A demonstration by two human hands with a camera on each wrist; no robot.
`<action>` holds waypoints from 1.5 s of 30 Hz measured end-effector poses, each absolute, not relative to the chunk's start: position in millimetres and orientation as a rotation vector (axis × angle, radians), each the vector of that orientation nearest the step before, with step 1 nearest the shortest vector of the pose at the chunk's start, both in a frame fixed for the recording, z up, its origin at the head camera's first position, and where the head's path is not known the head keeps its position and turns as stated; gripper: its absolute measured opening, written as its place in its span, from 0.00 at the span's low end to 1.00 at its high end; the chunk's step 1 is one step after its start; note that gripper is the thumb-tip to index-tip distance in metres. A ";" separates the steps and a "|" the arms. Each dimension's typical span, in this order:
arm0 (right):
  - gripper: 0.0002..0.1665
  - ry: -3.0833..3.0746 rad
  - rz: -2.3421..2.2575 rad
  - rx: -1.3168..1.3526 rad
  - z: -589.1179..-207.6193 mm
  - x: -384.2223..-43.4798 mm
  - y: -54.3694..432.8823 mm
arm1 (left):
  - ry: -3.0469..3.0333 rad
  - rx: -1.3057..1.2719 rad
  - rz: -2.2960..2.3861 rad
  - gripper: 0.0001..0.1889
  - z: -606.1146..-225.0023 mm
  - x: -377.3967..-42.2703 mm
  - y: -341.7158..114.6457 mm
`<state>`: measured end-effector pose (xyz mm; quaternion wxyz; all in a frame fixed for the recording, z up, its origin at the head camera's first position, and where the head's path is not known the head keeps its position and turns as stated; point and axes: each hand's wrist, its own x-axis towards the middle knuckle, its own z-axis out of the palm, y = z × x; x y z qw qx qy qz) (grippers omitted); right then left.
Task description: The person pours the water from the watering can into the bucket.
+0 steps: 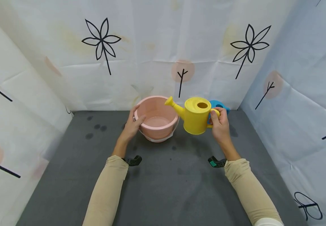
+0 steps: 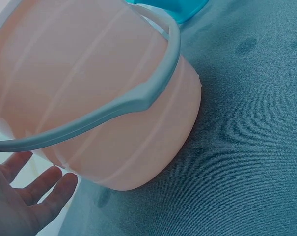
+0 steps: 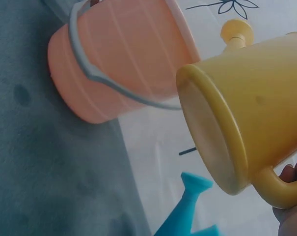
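Note:
My right hand (image 1: 220, 124) grips the handle of a yellow watering can (image 1: 195, 117), lifted off the table in the right wrist view. Its spout points left, and the sprinkler head overlaps the rim of a pink bucket (image 1: 158, 133). That bucket stands upright on the table, its grey-white handle (image 2: 133, 101) lowered against the front. At the bucket's left side is my left hand (image 1: 131, 125), thumb and fingers spread against the wall near the rim. The left wrist view shows those fingers (image 2: 42, 184) loosely extended beside the pink wall.
A blue watering can (image 3: 187, 201) stands behind the yellow one, mostly hidden in the head view. The dark grey tabletop (image 1: 168, 188) has several damp-looking dark spots. White cloth walls (image 1: 151, 37) with printed flowers enclose the back and both sides.

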<state>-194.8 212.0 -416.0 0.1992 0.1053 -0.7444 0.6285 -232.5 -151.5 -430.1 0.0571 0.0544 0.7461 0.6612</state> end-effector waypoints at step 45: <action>0.03 -1.754 1.506 -0.368 -467.5 -147.9 329.2 | 2.304 0.131 2.004 0.37 -430.9 -236.1 -150.1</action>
